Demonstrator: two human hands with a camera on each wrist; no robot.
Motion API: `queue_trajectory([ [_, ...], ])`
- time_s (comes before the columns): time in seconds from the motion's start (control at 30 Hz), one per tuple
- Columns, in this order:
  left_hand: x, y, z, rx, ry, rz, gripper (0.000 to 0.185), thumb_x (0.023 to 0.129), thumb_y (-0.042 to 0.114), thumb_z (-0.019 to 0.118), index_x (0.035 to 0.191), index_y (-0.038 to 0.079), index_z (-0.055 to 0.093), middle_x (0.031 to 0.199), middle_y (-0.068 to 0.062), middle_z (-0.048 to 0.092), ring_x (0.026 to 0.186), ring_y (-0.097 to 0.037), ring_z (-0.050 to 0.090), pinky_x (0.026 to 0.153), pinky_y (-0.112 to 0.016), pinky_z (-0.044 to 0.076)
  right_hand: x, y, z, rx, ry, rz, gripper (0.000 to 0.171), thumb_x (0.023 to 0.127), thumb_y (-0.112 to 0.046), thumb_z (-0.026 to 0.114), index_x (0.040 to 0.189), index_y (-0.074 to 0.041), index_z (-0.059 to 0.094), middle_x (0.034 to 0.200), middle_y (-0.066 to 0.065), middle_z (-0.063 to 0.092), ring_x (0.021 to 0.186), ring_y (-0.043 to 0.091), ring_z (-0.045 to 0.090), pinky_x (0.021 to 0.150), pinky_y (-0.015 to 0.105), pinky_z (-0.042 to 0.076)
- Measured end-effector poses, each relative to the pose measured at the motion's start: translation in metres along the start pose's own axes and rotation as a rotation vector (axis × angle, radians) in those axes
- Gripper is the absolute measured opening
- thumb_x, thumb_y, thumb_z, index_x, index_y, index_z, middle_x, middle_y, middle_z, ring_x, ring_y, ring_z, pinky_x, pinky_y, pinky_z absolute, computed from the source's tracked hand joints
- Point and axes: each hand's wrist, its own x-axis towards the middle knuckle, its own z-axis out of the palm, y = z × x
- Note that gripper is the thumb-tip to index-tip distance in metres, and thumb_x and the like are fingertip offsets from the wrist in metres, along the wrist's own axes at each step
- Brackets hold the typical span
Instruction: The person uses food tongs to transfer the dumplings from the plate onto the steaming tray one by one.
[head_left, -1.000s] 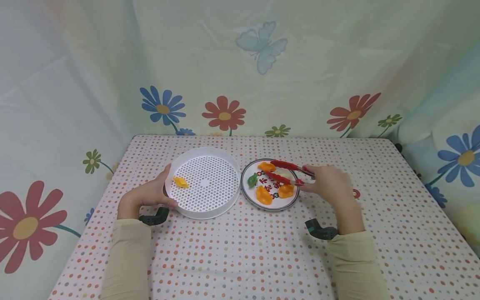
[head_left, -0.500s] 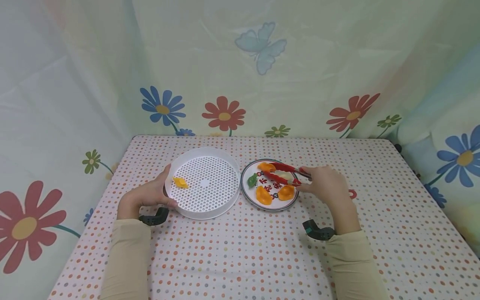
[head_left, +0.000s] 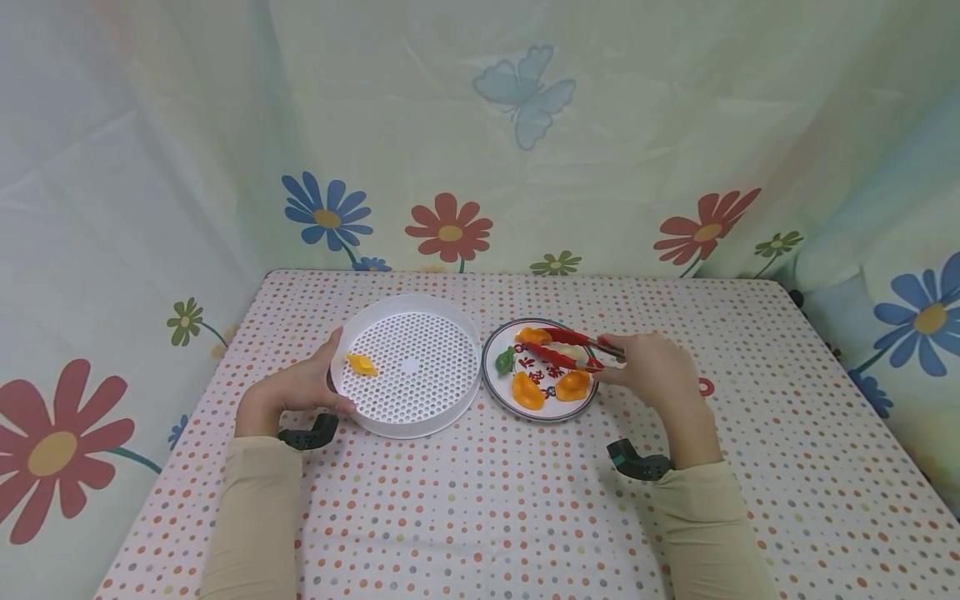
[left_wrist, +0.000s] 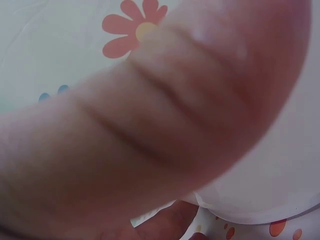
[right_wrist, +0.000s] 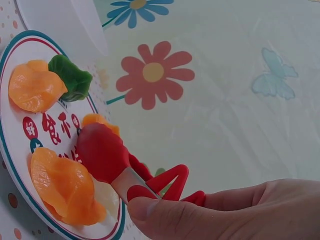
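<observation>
In the head view my left hand (head_left: 303,385) holds the left side of a white, round perforated tray (head_left: 412,396), where a yellow dumpling-shaped piece (head_left: 362,365) lies. My right hand (head_left: 656,367) grips red-tipped tongs (head_left: 555,357) over a patterned plate (head_left: 551,407). The tongs' tips are at an orange dumpling-shaped piece (head_left: 532,335) at the plate's back; the right wrist view shows it partly hidden behind a tong head (right_wrist: 102,152). Two more orange pieces, one at front (head_left: 528,390), one at right (head_left: 572,385), share the plate with a green piece (head_left: 505,361) and a whitish piece (right_wrist: 107,197).
The plate stands close against the tray's right side. A dotted cloth (head_left: 480,517) covers the table, with a floral curtain (head_left: 600,150) rising behind its back edge. A small red ring-like thing (head_left: 706,387) shows just right of my right wrist.
My right hand has shifted slightly left, and the tongs' arms have drawn a little closer together around the back orange piece. The left hand and tray stay put.
</observation>
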Motion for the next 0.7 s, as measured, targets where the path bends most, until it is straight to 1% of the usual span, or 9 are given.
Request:
queue_trajectory([
  [0.27, 0.0007, -0.0002, 0.0002, -0.024, -0.003, 0.011, 0.141, 0.061, 0.035, 0.088, 0.150, 0.007, -0.018, 0.158, -0.023, -0.002, 0.145, -0.045, 0.002, 0.112, -0.065, 0.009, -0.0012, 0.0009, -0.0016, -0.009, 0.018, -0.007, 0.074, 0.073, -0.039, 0.080, 0.136, -0.011, 0.052, 0.095, 0.020, 0.069, 0.065, 0.024, 0.051, 0.047, 0.027, 0.038],
  [0.43, 0.0006, 0.0008, -0.0003, -0.029, -0.002, 0.022, 0.140, 0.061, 0.034, 0.089, 0.150, 0.008, -0.016, 0.159, -0.023, -0.001, 0.145, -0.045, 0.003, 0.113, -0.065, 0.009, -0.0034, -0.0003, -0.0028, 0.008, 0.049, -0.017, 0.074, 0.073, -0.038, 0.080, 0.135, -0.010, 0.053, 0.098, 0.022, 0.069, 0.065, 0.023, 0.050, 0.045, 0.026, 0.036],
  [0.7, -0.0002, 0.0018, -0.0016, -0.012, -0.003, -0.006, 0.140, 0.062, 0.036, 0.088, 0.150, 0.007, -0.017, 0.159, -0.022, -0.003, 0.145, -0.044, 0.002, 0.113, -0.064, 0.010, -0.0058, -0.0046, -0.0057, 0.034, 0.071, -0.012, 0.073, 0.074, -0.038, 0.079, 0.135, -0.010, 0.053, 0.097, 0.022, 0.069, 0.062, 0.023, 0.047, 0.045, 0.026, 0.032],
])
